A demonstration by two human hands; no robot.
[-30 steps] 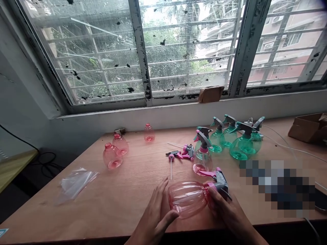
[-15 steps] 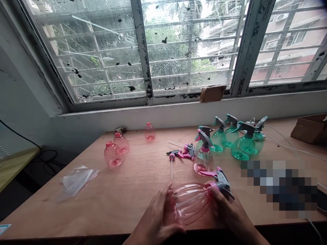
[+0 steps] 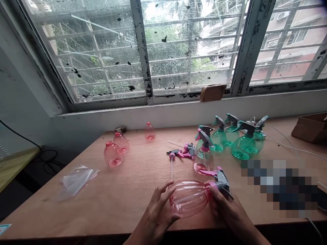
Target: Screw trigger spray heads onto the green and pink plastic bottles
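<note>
A clear pink spray bottle (image 3: pixel 190 199) lies on its side above the table's front edge, its base toward my left hand (image 3: pixel 159 206) and its neck to the right. My left hand curves round the base, fingers on the far side and thumb below. My right hand (image 3: pixel 226 207) grips the neck at the pink collar of a grey-and-pink spray head (image 3: pixel 222 180), whose trigger points away from me. Beyond the bottle lie loose pink-and-grey spray heads (image 3: pixel 189 151) with dip tubes. Beside them stands another pink spray bottle (image 3: pixel 203 160) with its head on.
Three headless pink bottles (image 3: pixel 113 154) stand at the back left, near clear plastic bags (image 3: pixel 78 180). Several green spray bottles (image 3: pixel 244 146) stand at the back right. A cardboard box (image 3: pixel 311 127), a white cable (image 3: pixel 286 144) and a blurred patch lie farther right.
My left hand's fingers have shifted and lifted slightly at the bottle's base, and the bottle has turned and risen a little. My right hand keeps its place at the neck.
</note>
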